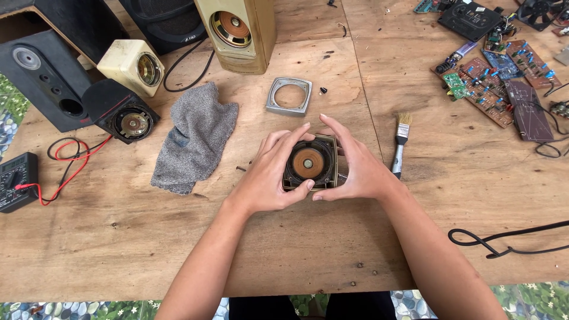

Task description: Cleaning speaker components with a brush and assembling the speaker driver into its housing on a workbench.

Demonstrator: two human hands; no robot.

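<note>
Plywood worktop (296,249), bare and scuffed, carrying all below.

Black speaker cabinet (44,77), far left, upright; beige tall speaker (240,32) at top centre, cone facing up.

Grey knitted cloth (195,139), crumpled, left of the hands and apart from them.

Circuit boards (495,80), brown and green, spread at upper right, well apart from the hands.

Black multimeter (16,181) at left edge, red and black leads looped beside it.

Small square speaker unit (309,163) — brown cone, black surround, tan frame — flat on the worktop at centre, cone up, enclosed between both hands.

Left hand (267,178), cupped against the unit's left side, fingers curled over the top-left corner, thumb on the lower rim; holding the unit.

Right hand (355,166), pressed to the unit's right side, fingers laid over the top edge, thumb at the lower right corner; holding the unit.

Grey square trim frame (288,96), empty-centred, just beyond the hands.

Paintbrush (400,145) — silver handle, pale bristles — just right of the right hand, not touching.
</note>
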